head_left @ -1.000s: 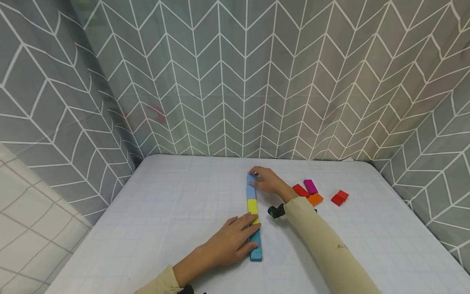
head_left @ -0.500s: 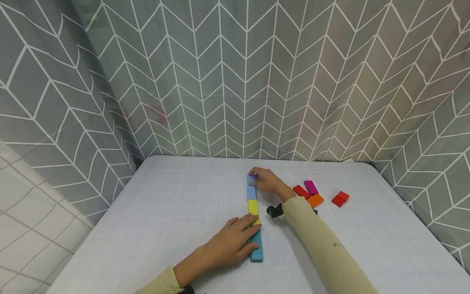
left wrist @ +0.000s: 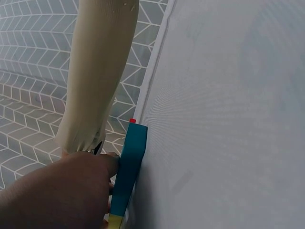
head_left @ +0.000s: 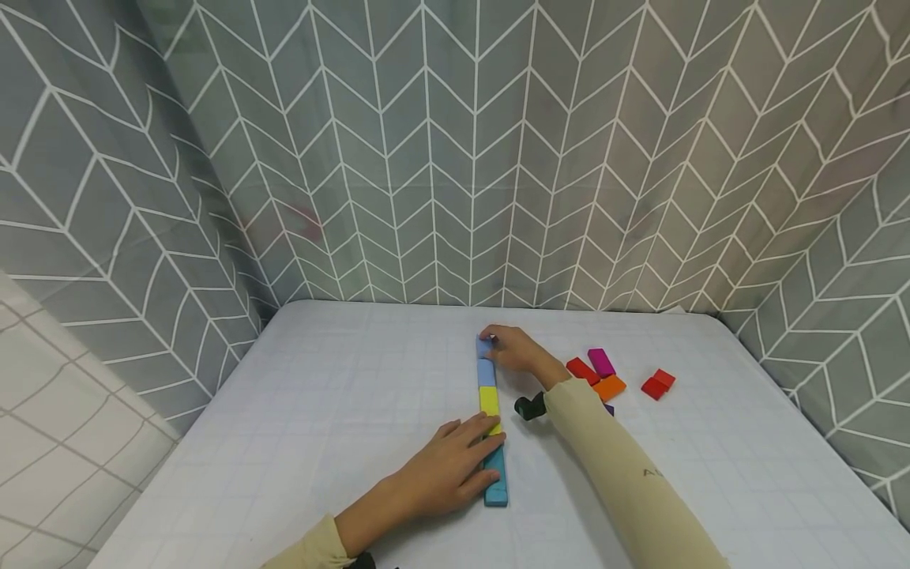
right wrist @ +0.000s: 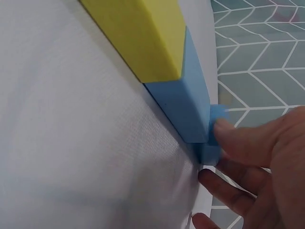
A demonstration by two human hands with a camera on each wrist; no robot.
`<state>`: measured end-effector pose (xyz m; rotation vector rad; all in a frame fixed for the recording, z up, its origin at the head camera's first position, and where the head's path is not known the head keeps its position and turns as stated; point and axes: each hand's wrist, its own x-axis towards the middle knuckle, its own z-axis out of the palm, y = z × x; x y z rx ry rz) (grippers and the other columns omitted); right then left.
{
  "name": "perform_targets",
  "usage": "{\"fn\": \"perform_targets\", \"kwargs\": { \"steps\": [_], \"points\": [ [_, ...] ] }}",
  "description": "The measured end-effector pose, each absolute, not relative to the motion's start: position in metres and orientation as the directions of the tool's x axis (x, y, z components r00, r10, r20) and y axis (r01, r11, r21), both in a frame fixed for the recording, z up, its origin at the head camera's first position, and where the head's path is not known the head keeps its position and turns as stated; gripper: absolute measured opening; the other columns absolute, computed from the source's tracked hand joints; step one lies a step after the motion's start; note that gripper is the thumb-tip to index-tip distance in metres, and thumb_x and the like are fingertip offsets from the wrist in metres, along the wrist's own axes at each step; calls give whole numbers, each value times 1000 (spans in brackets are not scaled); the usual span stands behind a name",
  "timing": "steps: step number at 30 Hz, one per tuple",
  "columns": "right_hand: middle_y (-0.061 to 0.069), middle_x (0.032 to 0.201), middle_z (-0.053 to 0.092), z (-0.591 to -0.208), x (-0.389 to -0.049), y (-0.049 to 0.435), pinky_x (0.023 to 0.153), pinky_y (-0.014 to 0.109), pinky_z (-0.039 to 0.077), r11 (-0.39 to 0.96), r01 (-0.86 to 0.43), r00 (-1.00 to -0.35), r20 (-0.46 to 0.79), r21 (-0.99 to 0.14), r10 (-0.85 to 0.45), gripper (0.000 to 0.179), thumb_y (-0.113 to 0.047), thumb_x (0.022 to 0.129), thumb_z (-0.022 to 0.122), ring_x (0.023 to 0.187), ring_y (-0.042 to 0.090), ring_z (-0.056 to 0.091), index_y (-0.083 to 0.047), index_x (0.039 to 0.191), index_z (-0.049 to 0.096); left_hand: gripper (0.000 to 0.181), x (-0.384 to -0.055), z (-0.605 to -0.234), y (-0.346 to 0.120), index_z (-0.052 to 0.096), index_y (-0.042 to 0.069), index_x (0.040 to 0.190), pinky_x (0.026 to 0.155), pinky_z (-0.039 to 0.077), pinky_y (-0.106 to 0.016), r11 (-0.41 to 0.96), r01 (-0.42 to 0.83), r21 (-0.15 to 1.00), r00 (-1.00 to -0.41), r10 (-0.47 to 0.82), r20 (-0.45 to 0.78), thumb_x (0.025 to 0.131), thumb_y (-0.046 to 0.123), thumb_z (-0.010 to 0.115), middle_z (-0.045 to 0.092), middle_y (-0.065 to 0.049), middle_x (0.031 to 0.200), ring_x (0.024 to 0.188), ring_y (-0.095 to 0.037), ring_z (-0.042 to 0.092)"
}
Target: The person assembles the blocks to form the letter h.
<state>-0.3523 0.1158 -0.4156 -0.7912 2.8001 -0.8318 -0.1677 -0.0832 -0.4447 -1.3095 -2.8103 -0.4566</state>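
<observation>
A straight row of blocks runs away from me over the white table. Nearest is a teal stretch point(head_left: 495, 491), then yellow blocks point(head_left: 488, 400), then a light blue block point(head_left: 486, 373). At the far end, my right hand point(head_left: 517, 351) pinches another light blue block point(right wrist: 217, 114) between thumb and fingers; this block looks slightly blurred in the right wrist view. My left hand point(head_left: 446, 468) rests across the row with fingers extended over the yellow and teal parts, covering their joint. In the left wrist view its thumb lies against the teal side point(left wrist: 129, 164).
Right of the row lie loose blocks: a red one point(head_left: 582, 370), a magenta one point(head_left: 601, 362), an orange one point(head_left: 610, 386) and a purple one point(head_left: 609, 409) partly behind the sleeve. Two red blocks point(head_left: 658, 383) sit farther right. A patterned curtain point(head_left: 455, 158) surrounds the table point(head_left: 341, 379).
My right hand and the far light blue block shift very slightly to the left. The left hand stays where it was on the row.
</observation>
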Motion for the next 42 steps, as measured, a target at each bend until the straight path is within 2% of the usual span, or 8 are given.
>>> {"fn": "perform_targets", "kwargs": {
  "steps": [9, 26, 34, 42],
  "points": [
    [21, 145, 57, -418, -347, 116, 114, 51, 38, 712, -444, -864, 49, -544, -502, 33, -7, 101, 66, 134, 38, 53, 1, 133, 63, 55, -168, -445, -83, 48, 12, 156, 114, 35, -56, 603, 751, 270, -649, 750, 130, 113, 45, 41, 34, -6, 165, 153, -24, 27],
    [20, 144, 58, -420, -344, 117, 113, 51, 39, 712, -443, -872, 77, -545, -484, 33, -10, 100, 68, 135, 37, 53, 0, 131, 65, 55, -168, -445, -83, 48, 13, 156, 114, 35, -57, 601, 757, 258, -645, 752, 140, 112, 46, 41, 34, -6, 165, 153, -23, 27],
    [21, 140, 60, -423, -341, 121, 111, 51, 41, 681, -484, -853, 123, -550, -507, 31, -8, 100, 68, 131, 39, 56, 2, 129, 65, 56, -169, -449, -82, 48, 13, 156, 114, 35, -57, 603, 757, 253, -645, 751, 141, 112, 47, 39, 34, -6, 165, 153, -23, 27],
    [20, 141, 60, -424, -342, 121, 114, 51, 38, 675, -495, -850, 143, -547, -508, 30, -9, 100, 68, 135, 38, 52, 1, 128, 66, 56, -169, -450, -83, 48, 12, 156, 113, 36, -59, 595, 766, 242, -637, 753, 164, 112, 47, 41, 35, -7, 164, 153, -24, 28]
  ]
}}
